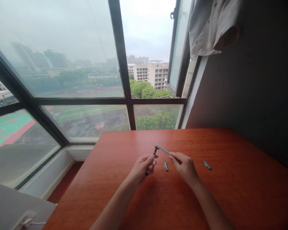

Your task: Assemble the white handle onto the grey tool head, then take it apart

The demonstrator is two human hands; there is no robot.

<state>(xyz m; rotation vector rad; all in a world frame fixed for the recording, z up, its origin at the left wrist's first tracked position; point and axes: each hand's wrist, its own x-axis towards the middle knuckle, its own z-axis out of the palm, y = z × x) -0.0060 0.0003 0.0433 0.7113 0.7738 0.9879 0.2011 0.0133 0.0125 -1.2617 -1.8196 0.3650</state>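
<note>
My left hand (144, 166) is closed around a dark, slim pen-like piece (155, 150) with a light grey band. Its narrow upper end points up and away from me. My right hand (184, 165) pinches a pale, slim stick (163, 149) between thumb and fingers. The far end of the stick meets or nearly meets the tip of the dark piece; contact is too small to be sure of. Between the hands, a short teal piece (166, 166), like a pen cap with a clip, lies on the table. Another teal cap-like piece (207, 164) rests to the right of my right hand.
The reddish-brown wooden table (124, 140) reaches to the windows. Dark window frames (86, 101) stand behind it, with one pane (181, 44) swung open. A light garment (206, 28) hangs at upper right. A white plug (26, 222) sits at lower left.
</note>
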